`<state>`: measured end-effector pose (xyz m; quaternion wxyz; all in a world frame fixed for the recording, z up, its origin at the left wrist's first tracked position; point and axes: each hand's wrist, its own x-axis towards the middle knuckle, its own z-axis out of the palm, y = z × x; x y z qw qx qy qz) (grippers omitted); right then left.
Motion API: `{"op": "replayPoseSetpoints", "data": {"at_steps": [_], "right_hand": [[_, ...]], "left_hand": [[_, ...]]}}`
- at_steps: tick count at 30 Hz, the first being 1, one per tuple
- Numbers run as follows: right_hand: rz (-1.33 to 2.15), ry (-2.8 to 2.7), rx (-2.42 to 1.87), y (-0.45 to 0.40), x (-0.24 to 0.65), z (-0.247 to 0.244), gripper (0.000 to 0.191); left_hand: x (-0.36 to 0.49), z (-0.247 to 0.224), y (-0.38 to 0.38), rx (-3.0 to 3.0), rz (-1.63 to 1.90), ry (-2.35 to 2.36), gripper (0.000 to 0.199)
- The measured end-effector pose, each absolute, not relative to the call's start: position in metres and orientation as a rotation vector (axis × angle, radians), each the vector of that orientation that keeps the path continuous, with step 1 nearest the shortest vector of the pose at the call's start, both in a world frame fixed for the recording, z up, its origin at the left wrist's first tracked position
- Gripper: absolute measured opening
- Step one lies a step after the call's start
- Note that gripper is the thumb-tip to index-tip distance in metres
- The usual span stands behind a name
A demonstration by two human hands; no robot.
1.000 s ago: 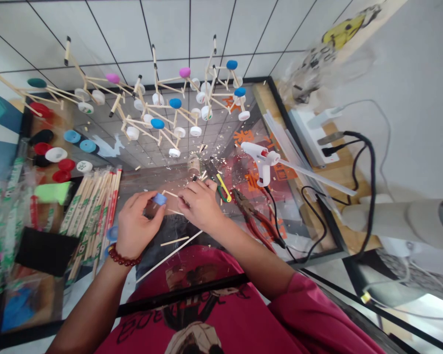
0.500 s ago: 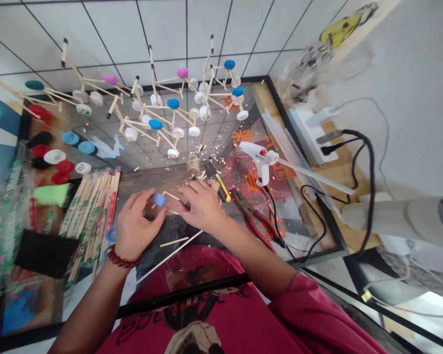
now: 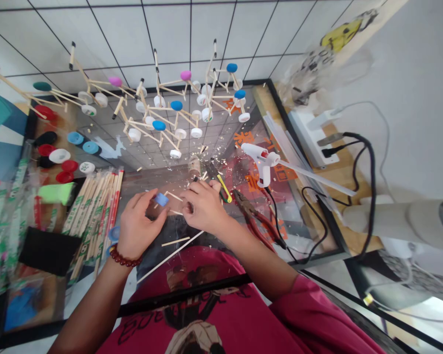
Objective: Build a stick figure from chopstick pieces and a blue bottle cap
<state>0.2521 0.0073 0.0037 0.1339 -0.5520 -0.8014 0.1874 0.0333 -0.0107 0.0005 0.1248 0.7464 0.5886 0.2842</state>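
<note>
My left hand (image 3: pixel 142 221) curves around a small blue piece (image 3: pixel 161 199) joined to thin wooden sticks (image 3: pixel 174 196); its thumb and fingers are apart, with the blue piece in the gap between them. My right hand (image 3: pixel 204 204) is at the right end of these sticks, fingers curled together; what its fingertips hold is hidden. Just below lie a short loose stick (image 3: pixel 175 242) and a long white rod (image 3: pixel 170 257). Small cutters with a yellow handle (image 3: pixel 224 188) rest beyond my right hand, and red-handled pliers (image 3: pixel 256 219) lie to its right.
Several stick models with bottle-cap wheels (image 3: pixel 175 154) stand at the back. A white glue gun (image 3: pixel 262 160) with a cord lies right of centre, near a power strip (image 3: pixel 313 137). Wrapped chopsticks (image 3: pixel 96 211), bottle caps (image 3: pixel 59 156) and a black piece (image 3: pixel 48 250) are at left.
The view has shifted slightly, so the table's things appear a little lower and further right. Both hands stay in nearly the same place around the blue piece and sticks.
</note>
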Motion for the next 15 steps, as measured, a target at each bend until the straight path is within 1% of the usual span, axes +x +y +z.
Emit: {"op": "replayPoseSetpoints", "data": {"at_steps": [6, 11, 15], "right_hand": [[0.525, -2.319, -1.576, 0.007, 0.252, 0.001, 0.021], [0.512, -2.301, -1.557, 0.007, 0.254, 0.000, 0.024], [0.513, -2.286, -1.586, 0.010, 0.255, 0.000, 0.025]], "left_hand": [[0.033, 0.001, -0.011, 2.176, 0.815, 1.707, 0.042], [0.025, 0.008, -0.009, 2.116, 0.785, 1.731, 0.057], [0.006, 0.021, -0.011, 1.995, 0.914, 1.833, 0.059]]}}
